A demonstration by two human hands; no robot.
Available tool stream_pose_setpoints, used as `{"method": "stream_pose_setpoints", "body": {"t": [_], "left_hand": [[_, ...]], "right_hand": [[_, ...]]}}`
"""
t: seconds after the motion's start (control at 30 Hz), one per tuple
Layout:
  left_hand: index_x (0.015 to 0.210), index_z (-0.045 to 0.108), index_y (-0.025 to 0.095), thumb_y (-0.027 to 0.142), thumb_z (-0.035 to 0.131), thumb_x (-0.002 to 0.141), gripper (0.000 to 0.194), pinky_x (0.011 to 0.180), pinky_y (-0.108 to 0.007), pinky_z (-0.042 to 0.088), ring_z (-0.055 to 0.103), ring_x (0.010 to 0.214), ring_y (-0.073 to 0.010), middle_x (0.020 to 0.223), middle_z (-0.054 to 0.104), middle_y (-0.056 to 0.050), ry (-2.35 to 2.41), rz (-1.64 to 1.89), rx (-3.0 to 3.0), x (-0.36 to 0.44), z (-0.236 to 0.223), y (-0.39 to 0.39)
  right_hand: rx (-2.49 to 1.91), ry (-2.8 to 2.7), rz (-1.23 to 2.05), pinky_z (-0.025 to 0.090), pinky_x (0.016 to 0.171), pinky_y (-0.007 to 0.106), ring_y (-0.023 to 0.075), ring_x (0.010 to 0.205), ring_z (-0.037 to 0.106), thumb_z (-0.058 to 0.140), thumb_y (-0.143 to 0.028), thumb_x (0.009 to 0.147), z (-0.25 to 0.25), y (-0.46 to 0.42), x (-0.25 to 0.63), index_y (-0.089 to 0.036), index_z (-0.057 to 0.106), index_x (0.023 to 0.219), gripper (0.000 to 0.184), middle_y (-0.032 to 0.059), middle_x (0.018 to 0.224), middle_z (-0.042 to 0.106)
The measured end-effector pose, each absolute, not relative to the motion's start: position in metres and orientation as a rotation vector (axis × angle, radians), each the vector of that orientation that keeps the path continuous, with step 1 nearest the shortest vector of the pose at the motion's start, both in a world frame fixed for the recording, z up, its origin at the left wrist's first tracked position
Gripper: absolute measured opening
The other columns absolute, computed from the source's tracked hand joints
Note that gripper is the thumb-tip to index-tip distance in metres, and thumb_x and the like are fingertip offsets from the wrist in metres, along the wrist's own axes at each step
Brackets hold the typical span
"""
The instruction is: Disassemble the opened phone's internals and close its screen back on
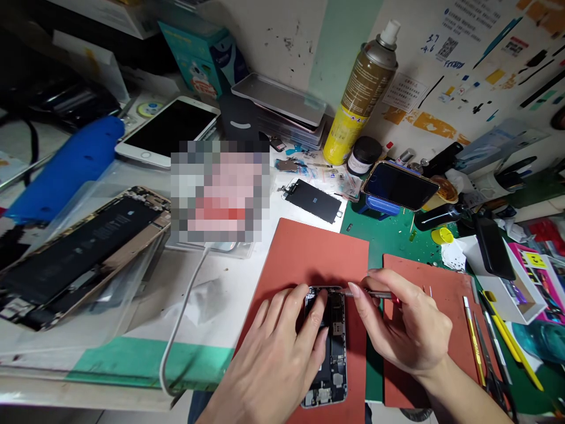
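Note:
An opened smartphone (338, 353) lies on a reddish-brown mat (304, 241), its battery and inner parts exposed. My left hand (286, 335) holds it down from the left, fingers bent over its upper part and left edge, covering much of the battery. Between the thumb and fingers of my right hand (406, 321) is a slim screwdriver (375, 294) with a silver shaft and a red part. It lies nearly level, with its tip end by the phone's top right corner; the exact contact point is too small to make out.
Beyond the mat lies a detached phone screen (314, 201). A spray can (362, 94) and a black-lidded jar (364, 155) stand behind. Another phone (399, 185) leans on a blue stand. At left lies a larger opened phone (88, 253); tweezers (501, 306) and other tools lie right.

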State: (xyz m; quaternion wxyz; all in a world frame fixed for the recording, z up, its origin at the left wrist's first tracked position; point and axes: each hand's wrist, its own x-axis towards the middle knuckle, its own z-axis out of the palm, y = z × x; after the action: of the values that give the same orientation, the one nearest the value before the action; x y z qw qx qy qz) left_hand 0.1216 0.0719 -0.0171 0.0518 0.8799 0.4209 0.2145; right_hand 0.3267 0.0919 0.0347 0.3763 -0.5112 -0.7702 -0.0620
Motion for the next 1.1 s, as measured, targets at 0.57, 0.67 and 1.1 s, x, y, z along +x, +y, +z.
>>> {"method": "stream_pose_setpoints", "body": {"t": [0.57, 0.67, 1.1], "left_hand": [[0.138, 0.067, 0.01, 0.023, 0.054, 0.104, 0.038, 0.087, -0.051, 0.056, 0.058, 0.111, -0.0362, 0.13, 0.061, -0.022, 1.283, 0.623, 2.683, 0.1221, -0.0177, 0.0728], [0.138, 0.067, 0.011, 0.023, 0.054, 0.105, 0.038, 0.087, -0.051, 0.056, 0.058, 0.111, -0.0363, 0.131, 0.062, -0.021, 1.275, 0.617, 2.685, 0.1223, -0.0177, 0.0735], [0.128, 0.072, 0.012, 0.022, 0.051, 0.106, 0.032, 0.089, -0.05, 0.054, 0.06, 0.11, -0.0354, 0.13, 0.064, -0.02, 1.29, 0.633, 2.674, 0.123, -0.0143, 0.0723]], "right_hand": [[-1.294, -1.975, -0.134, 0.059, 0.051, 0.016, 0.0073, 0.047, 0.067, 0.072, -0.011, 0.1, 0.0364, 0.0934, 0.3252, -0.019, 0.067, 0.113, 0.017, -0.0052, 0.074, 0.077], [-1.305, -1.99, -0.158, 0.058, 0.05, 0.017, 0.008, 0.048, 0.068, 0.072, -0.011, 0.1, 0.0357, 0.0924, 0.3258, -0.019, 0.067, 0.112, 0.015, -0.0049, 0.072, 0.076], [-1.173, -2.101, -0.066, 0.06, 0.054, 0.026, 0.0154, 0.062, 0.076, 0.069, -0.009, 0.101, 0.0343, 0.0921, 0.3315, -0.015, 0.066, 0.118, 0.019, 0.0006, 0.08, 0.079]]}}
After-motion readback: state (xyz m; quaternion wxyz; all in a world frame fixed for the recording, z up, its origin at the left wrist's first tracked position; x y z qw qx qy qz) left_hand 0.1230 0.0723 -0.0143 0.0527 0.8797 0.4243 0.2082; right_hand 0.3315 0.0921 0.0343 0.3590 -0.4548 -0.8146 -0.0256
